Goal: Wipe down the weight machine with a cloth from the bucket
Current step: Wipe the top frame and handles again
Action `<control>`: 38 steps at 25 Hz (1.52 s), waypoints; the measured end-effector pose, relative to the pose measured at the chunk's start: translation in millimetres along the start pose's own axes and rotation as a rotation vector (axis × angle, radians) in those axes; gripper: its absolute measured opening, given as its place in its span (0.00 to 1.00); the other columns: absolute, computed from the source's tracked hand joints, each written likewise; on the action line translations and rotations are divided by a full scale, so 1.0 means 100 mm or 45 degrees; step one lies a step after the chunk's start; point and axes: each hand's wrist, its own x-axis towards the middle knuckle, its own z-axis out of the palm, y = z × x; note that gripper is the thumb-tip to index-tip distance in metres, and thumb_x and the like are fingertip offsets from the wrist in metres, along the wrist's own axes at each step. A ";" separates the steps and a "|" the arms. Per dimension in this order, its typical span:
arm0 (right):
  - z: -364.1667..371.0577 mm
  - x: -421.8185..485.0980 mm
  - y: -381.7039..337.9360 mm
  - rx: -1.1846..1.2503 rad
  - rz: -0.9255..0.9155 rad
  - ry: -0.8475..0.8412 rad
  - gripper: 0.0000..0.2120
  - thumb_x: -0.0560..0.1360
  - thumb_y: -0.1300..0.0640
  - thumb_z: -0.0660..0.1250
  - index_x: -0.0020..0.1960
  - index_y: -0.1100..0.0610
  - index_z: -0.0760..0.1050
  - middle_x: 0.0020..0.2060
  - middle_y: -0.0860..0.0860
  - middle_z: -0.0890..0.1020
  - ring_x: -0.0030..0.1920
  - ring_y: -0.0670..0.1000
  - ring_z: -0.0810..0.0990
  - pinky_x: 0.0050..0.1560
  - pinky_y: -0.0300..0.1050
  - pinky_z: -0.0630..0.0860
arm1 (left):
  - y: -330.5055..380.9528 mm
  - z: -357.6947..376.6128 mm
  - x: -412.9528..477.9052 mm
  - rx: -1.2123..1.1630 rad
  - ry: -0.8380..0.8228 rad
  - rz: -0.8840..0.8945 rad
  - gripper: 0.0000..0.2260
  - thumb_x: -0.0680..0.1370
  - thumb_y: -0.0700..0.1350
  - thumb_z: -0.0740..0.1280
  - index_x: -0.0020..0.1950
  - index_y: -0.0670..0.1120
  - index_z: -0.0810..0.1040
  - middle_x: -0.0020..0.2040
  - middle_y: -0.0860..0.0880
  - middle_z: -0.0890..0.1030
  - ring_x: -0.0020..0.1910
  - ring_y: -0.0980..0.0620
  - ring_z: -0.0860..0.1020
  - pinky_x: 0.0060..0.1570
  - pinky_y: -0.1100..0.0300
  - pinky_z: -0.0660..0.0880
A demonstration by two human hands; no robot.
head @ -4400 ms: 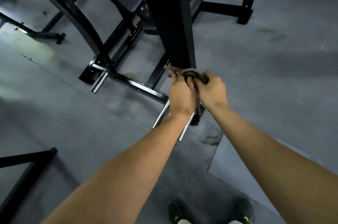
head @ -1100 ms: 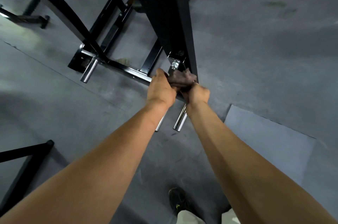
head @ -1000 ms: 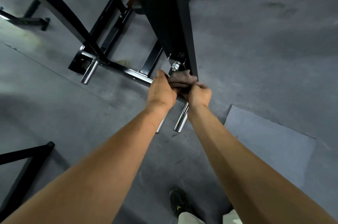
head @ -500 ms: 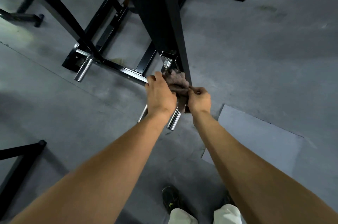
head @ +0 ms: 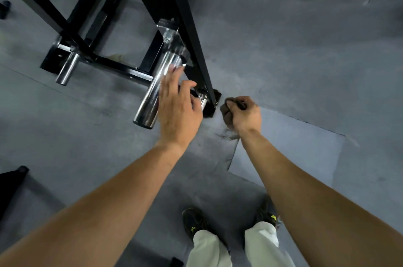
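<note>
L hand [head: 177, 105] off cloth [head: 226, 114]; R hand [head: 245, 115] pulled it away.

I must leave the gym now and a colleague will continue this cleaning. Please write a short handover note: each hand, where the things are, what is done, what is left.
Left hand: open, fingers spread over the large chrome peg; whether it touches the peg is unclear.
Right hand: grips the bunched cloth beside the foot of the black upright, not touching it.
Bucket: not in view.
Done: cloth is in hand.
Left: wipe the peg, the upright and the rest of the frame. Which parts are already clean cannot be seen.
</note>
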 end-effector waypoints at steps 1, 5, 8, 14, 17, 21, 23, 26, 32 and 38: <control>0.01 0.02 0.07 0.015 0.011 -0.004 0.05 0.74 0.51 0.73 0.41 0.46 0.78 0.41 0.51 0.86 0.45 0.56 0.86 0.49 0.58 0.84 | 0.00 0.08 -0.05 -0.067 -0.074 0.104 0.11 0.78 0.37 0.64 0.59 0.42 0.78 0.74 0.44 0.70 0.78 0.44 0.64 0.76 0.49 0.64; 0.12 0.15 0.24 -0.063 -0.107 -0.019 0.01 0.76 0.53 0.73 0.47 0.47 0.83 0.42 0.48 0.86 0.45 0.51 0.85 0.50 0.53 0.83 | 0.03 0.54 -0.21 -0.306 -0.472 0.076 0.12 0.77 0.38 0.64 0.60 0.43 0.75 0.62 0.46 0.76 0.59 0.46 0.77 0.54 0.55 0.75; 0.31 0.34 0.35 -0.105 -0.203 -0.121 0.02 0.76 0.52 0.73 0.48 0.45 0.83 0.41 0.44 0.86 0.45 0.48 0.85 0.49 0.48 0.83 | -0.11 0.89 -0.07 -0.475 -0.571 -0.291 0.11 0.79 0.40 0.64 0.61 0.44 0.76 0.59 0.45 0.78 0.54 0.47 0.79 0.50 0.54 0.74; 0.76 1.04 0.61 -0.195 -0.385 -0.185 0.05 0.78 0.52 0.73 0.51 0.53 0.82 0.43 0.47 0.84 0.48 0.51 0.84 0.48 0.48 0.80 | -0.75 1.56 0.12 -0.396 -0.535 -0.485 0.04 0.78 0.44 0.66 0.52 0.48 0.78 0.49 0.49 0.81 0.48 0.46 0.80 0.45 0.57 0.73; 1.00 1.31 0.78 -0.383 -0.466 -0.241 0.05 0.79 0.54 0.71 0.51 0.54 0.77 0.42 0.48 0.80 0.48 0.54 0.80 0.45 0.45 0.75 | -1.12 1.83 0.16 -0.206 -0.419 -0.476 0.06 0.80 0.46 0.64 0.55 0.50 0.77 0.57 0.48 0.73 0.47 0.44 0.80 0.52 0.52 0.78; 1.18 1.62 0.92 -0.493 -0.490 -0.183 0.10 0.80 0.54 0.67 0.54 0.61 0.75 0.49 0.57 0.82 0.51 0.60 0.80 0.46 0.49 0.74 | -1.32 2.22 0.29 -0.181 -0.279 -0.521 0.06 0.82 0.50 0.64 0.58 0.51 0.74 0.55 0.46 0.73 0.47 0.41 0.80 0.52 0.47 0.79; 1.24 1.84 0.93 -0.495 -0.503 -0.160 0.09 0.80 0.57 0.66 0.55 0.63 0.74 0.49 0.59 0.82 0.49 0.59 0.78 0.43 0.46 0.70 | -1.35 2.51 0.37 -0.405 -0.234 -0.670 0.11 0.81 0.48 0.65 0.61 0.47 0.71 0.57 0.43 0.78 0.53 0.40 0.80 0.55 0.49 0.78; 1.25 2.07 1.05 -0.504 -0.476 -0.192 0.08 0.79 0.60 0.65 0.56 0.62 0.74 0.49 0.56 0.80 0.48 0.56 0.77 0.43 0.43 0.70 | -1.29 2.86 0.39 -0.620 -0.208 -0.839 0.14 0.80 0.43 0.65 0.64 0.38 0.73 0.60 0.40 0.79 0.57 0.42 0.79 0.49 0.61 0.71; 1.36 1.95 1.42 -0.358 -0.345 -0.355 0.06 0.77 0.55 0.67 0.45 0.56 0.72 0.43 0.57 0.84 0.43 0.58 0.83 0.39 0.47 0.79 | -1.32 2.99 0.30 -0.651 -0.263 -0.903 0.15 0.85 0.45 0.58 0.64 0.40 0.79 0.62 0.40 0.81 0.61 0.42 0.78 0.54 0.60 0.70; 1.42 1.94 1.30 -0.357 -0.432 -0.350 0.04 0.79 0.56 0.66 0.49 0.57 0.73 0.41 0.54 0.81 0.41 0.54 0.80 0.34 0.43 0.70 | -1.24 3.15 0.02 -0.498 0.075 -0.707 0.10 0.82 0.45 0.64 0.57 0.44 0.83 0.51 0.50 0.83 0.49 0.49 0.81 0.46 0.61 0.72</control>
